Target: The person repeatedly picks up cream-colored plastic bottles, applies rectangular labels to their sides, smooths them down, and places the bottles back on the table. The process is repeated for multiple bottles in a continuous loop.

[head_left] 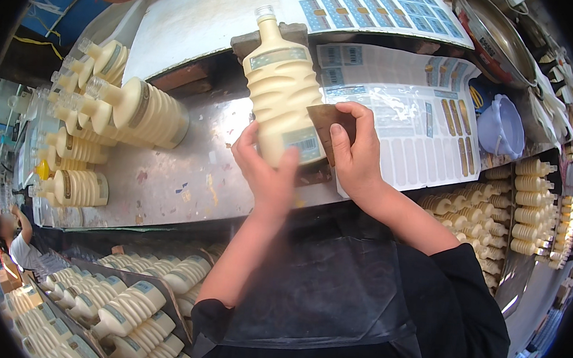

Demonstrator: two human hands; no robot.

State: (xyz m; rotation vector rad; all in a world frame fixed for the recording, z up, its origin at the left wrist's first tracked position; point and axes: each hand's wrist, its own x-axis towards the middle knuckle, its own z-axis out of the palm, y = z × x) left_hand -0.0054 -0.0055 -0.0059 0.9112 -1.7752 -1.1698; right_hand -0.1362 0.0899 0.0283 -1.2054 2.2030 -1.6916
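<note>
A cream-coloured bottle [281, 88] with wavy ridges and a clear cap lies on its back in front of me, its neck pointing away. Its neck end rests on a dark block [243, 44]. My left hand [265, 177] grips the base end from the left, the thumb blurred over a grey-blue label [306, 142] near the base. Pinched between thumb and fingers of my right hand [360, 151] is a flat brown scraper-like piece [324, 123], its edge against the bottle's right side. A second label band [278, 58] runs across the bottle's shoulder.
Sheets of labels [399, 114] lie to the right, with another label sheet [354, 6] behind. Several bottles [150, 114] stand at the table's left. A lavender bucket [501, 125] is at right. Racks of bottles [131, 308] fill both lower sides. Another person [22, 246] is far left.
</note>
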